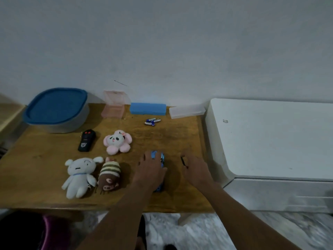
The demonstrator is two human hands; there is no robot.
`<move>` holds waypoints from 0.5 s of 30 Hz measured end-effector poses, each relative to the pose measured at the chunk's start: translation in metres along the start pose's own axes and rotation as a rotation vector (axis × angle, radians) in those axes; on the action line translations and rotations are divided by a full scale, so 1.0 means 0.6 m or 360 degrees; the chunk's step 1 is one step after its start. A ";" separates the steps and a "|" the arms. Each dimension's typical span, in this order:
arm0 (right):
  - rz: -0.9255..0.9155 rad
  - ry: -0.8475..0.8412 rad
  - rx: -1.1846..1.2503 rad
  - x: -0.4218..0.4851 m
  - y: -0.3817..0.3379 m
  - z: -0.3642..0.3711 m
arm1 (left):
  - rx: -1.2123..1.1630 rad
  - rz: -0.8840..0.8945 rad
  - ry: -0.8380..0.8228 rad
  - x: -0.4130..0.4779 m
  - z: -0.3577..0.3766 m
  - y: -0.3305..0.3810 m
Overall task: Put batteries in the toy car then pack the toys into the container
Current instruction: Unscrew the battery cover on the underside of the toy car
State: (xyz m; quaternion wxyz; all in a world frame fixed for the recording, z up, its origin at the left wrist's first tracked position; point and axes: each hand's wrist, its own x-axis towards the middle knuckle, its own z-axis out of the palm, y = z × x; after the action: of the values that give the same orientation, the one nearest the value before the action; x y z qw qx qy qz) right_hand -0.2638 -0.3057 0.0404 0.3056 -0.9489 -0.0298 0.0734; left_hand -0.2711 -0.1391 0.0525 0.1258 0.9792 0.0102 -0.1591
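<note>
My left hand lies over a blue toy car on the wooden table, fingers wrapped on its roof; most of the car is hidden. Just to the right, my right hand pinches a small black tool at its fingertips. Three blue batteries lie loose toward the back. A grey container with a blue lid stands closed at the back left. Left of the car are a striped brown plush, a white plush, a pink panda plush and a black remote.
Along the wall stand a clear pink box, a blue case and a clear flat case. A white cabinet adjoins the table's right edge. The table's front edge runs just below my forearms.
</note>
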 end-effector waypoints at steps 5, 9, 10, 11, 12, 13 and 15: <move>0.0017 -0.0039 -0.0088 0.000 0.015 0.017 | -0.0056 -0.0156 -0.0084 0.007 0.027 0.002; -0.0028 -0.0090 -0.0075 0.005 0.014 0.021 | -0.0079 -0.0251 -0.0119 0.019 0.033 0.006; -0.0038 -0.0092 -0.0080 0.008 0.014 0.021 | -0.0069 -0.0270 -0.0128 0.022 0.034 0.008; -0.0043 -0.0095 -0.0085 0.010 0.014 0.022 | -0.0059 -0.0288 -0.0141 0.024 0.036 0.010; -0.0048 -0.0094 -0.0091 0.011 0.014 0.022 | -0.0051 -0.0310 -0.0152 0.026 0.038 0.011; -0.0044 -0.0095 -0.0090 0.011 0.015 0.022 | -0.0042 -0.0337 -0.0165 0.027 0.039 0.013; -0.0018 -0.0088 -0.0072 0.010 0.017 0.022 | -0.0036 -0.0392 -0.0185 0.030 0.043 0.014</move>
State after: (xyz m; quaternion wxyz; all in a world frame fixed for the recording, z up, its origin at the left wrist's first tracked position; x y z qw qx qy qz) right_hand -0.2598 -0.3055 0.0231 0.2834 -0.9530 -0.0453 0.0970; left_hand -0.2616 -0.1541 0.0250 0.1168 0.9581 0.1247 -0.2298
